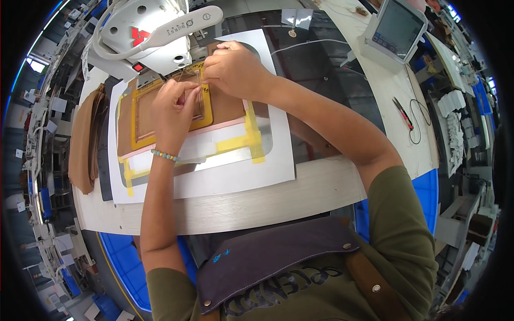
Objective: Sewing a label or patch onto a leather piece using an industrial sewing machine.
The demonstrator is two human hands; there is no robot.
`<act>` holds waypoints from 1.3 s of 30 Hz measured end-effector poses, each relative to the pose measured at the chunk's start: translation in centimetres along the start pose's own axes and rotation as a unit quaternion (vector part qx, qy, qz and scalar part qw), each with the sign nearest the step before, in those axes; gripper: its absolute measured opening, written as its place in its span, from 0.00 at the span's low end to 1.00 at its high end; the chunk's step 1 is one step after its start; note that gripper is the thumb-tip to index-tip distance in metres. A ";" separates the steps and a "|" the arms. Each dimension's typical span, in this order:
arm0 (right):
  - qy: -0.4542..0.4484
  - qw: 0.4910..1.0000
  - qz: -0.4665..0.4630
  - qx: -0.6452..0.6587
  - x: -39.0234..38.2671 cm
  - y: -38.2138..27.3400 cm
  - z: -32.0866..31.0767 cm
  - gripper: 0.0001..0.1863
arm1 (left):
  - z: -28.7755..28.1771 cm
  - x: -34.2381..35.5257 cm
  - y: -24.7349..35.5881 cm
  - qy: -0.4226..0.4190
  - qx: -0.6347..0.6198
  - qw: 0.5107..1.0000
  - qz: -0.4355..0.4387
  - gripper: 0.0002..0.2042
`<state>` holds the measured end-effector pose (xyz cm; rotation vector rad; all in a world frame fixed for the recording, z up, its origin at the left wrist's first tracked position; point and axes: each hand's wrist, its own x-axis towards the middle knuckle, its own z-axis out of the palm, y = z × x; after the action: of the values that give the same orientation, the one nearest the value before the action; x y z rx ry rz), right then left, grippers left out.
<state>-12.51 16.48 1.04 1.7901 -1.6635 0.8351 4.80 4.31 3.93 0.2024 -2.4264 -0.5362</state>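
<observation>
Left hand (174,107) and right hand (235,69) both pinching, fingertips nearly meeting above the upper right of a yellow frame (208,111); whatever sits between them is too small to make out, possibly thread. Frame is lying on a brown panel (229,107), under the machine head (144,40). Panel is looking light and bendy, leather-like, probably marking easily; best held by its bare right edge. Frame seems thin and stiff; outer rim is offering a grip. Yellow tape (251,134) is running along the backing, likely resisting lifting. Machine head is overhanging the far side, blocking access from there. Brown stack (85,142) is sitting left, red-handled snips (402,113) and screen (399,29) resting right, well apart from the hands.
</observation>
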 end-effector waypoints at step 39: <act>-0.022 0.912 0.302 0.277 0.0 4.7 5.2 0.06 | 1.9 3.7 -5.7 0.117 0.305 0.883 0.336 0.10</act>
<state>-16.78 12.23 -2.44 1.6249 -2.2110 1.6885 0.84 -1.23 2.20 -0.3026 -2.1561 0.5412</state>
